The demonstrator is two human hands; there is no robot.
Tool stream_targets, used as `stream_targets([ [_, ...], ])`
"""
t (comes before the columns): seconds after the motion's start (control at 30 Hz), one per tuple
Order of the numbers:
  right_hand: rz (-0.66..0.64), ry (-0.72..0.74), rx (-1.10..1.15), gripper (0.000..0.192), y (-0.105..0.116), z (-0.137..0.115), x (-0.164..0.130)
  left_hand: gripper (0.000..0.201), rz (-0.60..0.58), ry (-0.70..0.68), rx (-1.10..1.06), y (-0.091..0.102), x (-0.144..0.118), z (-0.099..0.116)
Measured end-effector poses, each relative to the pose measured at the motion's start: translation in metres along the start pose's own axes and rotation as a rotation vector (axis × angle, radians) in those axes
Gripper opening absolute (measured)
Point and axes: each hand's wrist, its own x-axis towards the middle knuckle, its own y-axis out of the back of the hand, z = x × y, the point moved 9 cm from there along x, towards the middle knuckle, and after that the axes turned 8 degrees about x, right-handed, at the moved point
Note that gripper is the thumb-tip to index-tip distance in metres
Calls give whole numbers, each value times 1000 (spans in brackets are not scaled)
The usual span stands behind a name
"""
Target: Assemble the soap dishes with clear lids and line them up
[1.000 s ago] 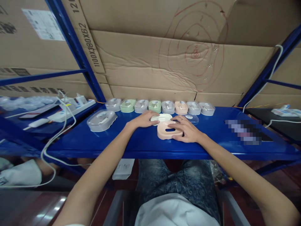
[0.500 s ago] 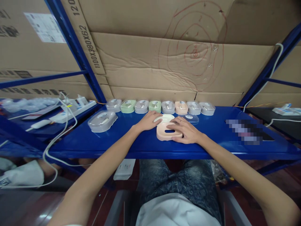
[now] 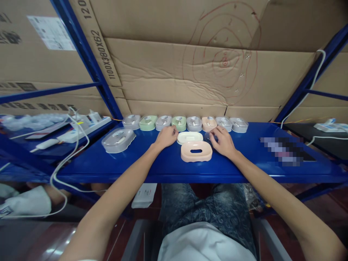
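Note:
A peach soap-dish shell (image 3: 187,156) with an oval slot in its top stands near the front of the blue table. Right behind it lies a shallow cream-white oval tray (image 3: 190,137). My left hand (image 3: 166,137) rests just left of the tray, its fingers curled in and nothing visible in them. To the tray's right, my right hand (image 3: 222,142) closes its fingers on the edge of a clear lid (image 3: 208,137), most of which the hand hides.
Several lidded soap boxes, among them a green one (image 3: 148,123), line the back against cardboard. A larger grey lidded box (image 3: 118,141) sits at left. A phone-like, pixelated object (image 3: 285,151) lies at right. White cables (image 3: 58,170) hang beside the left rack post.
Both hands have come off the peach shell and the cream tray. My left hand has drawn left; my right hand has moved back and right onto the clear lid.

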Motion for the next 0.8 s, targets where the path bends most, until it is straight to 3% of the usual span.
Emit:
stream_targets([
  [0.13,-123,-201,-191,21,-9,43,-2,23,-45,17,33,-4,0,-3],
  [0.23,-199,-272,-239,18,-15,57,-5,27,-72,-8,49,-7,-1,-1],
  [0.8,-192,-264,-244,16,-16,55,-5,34,-100,-49,84,-10,-2,3],
])
